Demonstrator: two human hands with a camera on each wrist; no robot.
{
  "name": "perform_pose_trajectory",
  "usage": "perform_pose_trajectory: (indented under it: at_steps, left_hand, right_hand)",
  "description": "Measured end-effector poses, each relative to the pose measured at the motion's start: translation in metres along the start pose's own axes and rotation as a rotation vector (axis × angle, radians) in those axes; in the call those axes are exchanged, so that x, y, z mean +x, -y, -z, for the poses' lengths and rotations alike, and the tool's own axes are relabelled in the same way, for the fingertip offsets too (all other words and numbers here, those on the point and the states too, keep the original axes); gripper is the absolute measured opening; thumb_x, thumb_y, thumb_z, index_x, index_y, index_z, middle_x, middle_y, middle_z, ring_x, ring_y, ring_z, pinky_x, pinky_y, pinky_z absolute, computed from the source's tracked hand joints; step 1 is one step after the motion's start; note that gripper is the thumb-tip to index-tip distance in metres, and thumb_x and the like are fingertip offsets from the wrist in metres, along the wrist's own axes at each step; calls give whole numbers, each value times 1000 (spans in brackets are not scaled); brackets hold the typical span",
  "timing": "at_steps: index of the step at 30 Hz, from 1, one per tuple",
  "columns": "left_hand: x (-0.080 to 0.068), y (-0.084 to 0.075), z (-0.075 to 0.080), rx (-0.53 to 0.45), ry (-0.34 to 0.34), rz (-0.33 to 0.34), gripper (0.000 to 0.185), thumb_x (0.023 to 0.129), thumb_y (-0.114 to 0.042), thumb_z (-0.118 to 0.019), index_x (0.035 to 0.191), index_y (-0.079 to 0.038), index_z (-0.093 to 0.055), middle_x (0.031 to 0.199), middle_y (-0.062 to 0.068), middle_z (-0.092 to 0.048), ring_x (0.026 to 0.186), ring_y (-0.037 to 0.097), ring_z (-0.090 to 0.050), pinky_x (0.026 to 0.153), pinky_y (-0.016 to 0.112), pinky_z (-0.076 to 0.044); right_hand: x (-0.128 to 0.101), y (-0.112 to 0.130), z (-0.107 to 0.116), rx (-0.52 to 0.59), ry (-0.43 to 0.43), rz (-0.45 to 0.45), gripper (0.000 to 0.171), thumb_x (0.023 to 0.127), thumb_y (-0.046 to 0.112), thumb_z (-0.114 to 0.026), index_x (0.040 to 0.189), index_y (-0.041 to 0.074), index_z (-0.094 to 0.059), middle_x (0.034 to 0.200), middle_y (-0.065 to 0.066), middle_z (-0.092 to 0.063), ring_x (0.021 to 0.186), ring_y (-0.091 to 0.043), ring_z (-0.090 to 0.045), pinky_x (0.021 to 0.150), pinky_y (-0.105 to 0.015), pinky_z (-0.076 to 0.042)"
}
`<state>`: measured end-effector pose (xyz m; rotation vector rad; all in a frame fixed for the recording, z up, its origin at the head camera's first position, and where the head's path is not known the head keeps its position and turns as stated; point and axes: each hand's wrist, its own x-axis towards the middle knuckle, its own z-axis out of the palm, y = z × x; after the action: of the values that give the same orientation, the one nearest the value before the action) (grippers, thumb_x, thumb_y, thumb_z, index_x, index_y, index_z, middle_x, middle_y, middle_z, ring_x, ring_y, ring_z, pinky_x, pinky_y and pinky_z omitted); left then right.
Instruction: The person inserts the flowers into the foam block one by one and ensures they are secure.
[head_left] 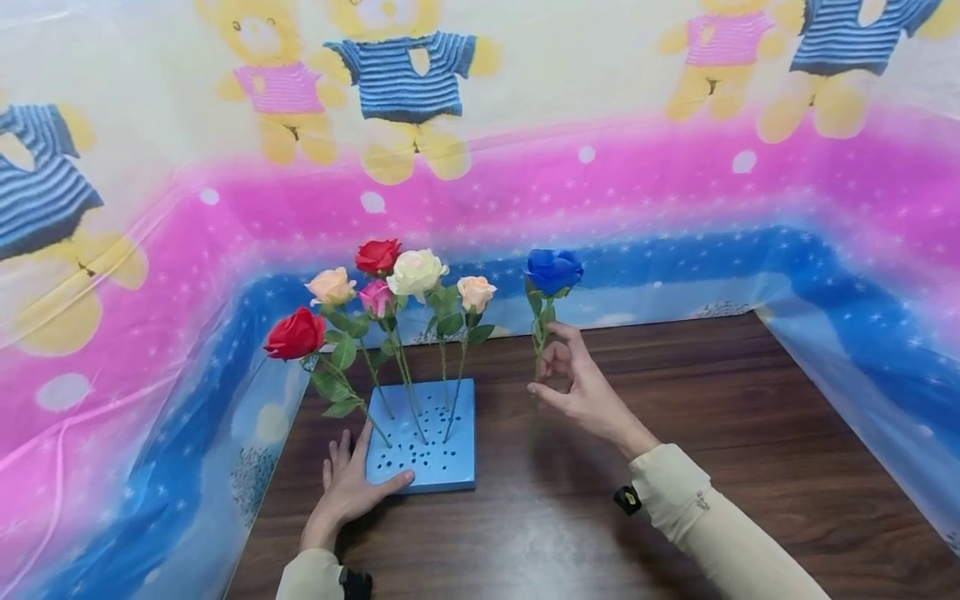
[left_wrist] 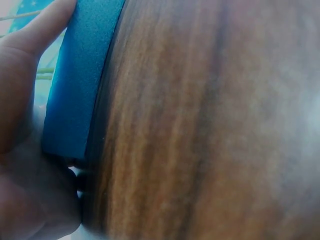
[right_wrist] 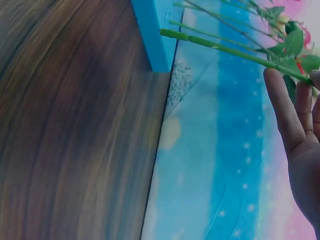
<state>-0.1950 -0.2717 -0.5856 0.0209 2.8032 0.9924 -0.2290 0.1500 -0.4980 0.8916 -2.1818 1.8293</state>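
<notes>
My right hand [head_left: 588,392] pinches the green stem of an artificial blue rose [head_left: 553,271] between thumb and fingers, holding it upright to the right of a light-blue block [head_left: 462,404] full of small holes. In the right wrist view the cut lower end of the stem [right_wrist: 225,49] hangs free above the table. At the block's near left corner rests my left hand [head_left: 352,487], its fingers straight along the left side and its thumb on the front edge. Several artificial roses stand in the block, among them a red rose [head_left: 296,334], a white rose [head_left: 417,273] and a pink rose [head_left: 376,297].
The dark wooden table [head_left: 750,450] carries the block on its left half. A printed cloth [head_left: 630,183] with bears hangs behind the table and along both sides. Leaves and blooms of the standing roses spread past the block's left and back edges.
</notes>
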Motion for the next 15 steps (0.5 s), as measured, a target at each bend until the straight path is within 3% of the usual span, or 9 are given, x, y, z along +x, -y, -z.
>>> perform_pose_trajectory:
  at_steps: [5, 11, 15]
  left_hand:
    - [1, 3, 3, 2, 9, -4, 135, 89, -72, -82, 181, -12, -4, 181, 36, 11, 165, 59, 22, 128, 79, 13]
    - [1, 12, -2, -64, -54, -77, 136, 84, -75, -84, 181, -13, -12, 180, 40, 7, 164, 63, 18, 126, 82, 13]
    - [4, 18, -7, -57, -60, -81, 138, 83, -81, -82, 181, -18, -10, 181, 37, 9, 165, 60, 20, 126, 80, 15]
  right_hand:
    - [13, 8, -19, 7, 30, 40, 93, 99, -9, -79, 167, 30, -28, 105, -18, -60, 94, -29, -73, 64, -53, -68]
    - [25, 15, -45, 15, 72, 73, 91, 99, -10, -77, 167, 25, -28, 106, -17, -59, 97, -30, -71, 66, -51, -69]
    - [29, 20, -61, 29, 97, 78, 92, 99, -11, -77, 168, 23, -26, 107, -18, -58, 98, -28, -71, 67, -50, -69]
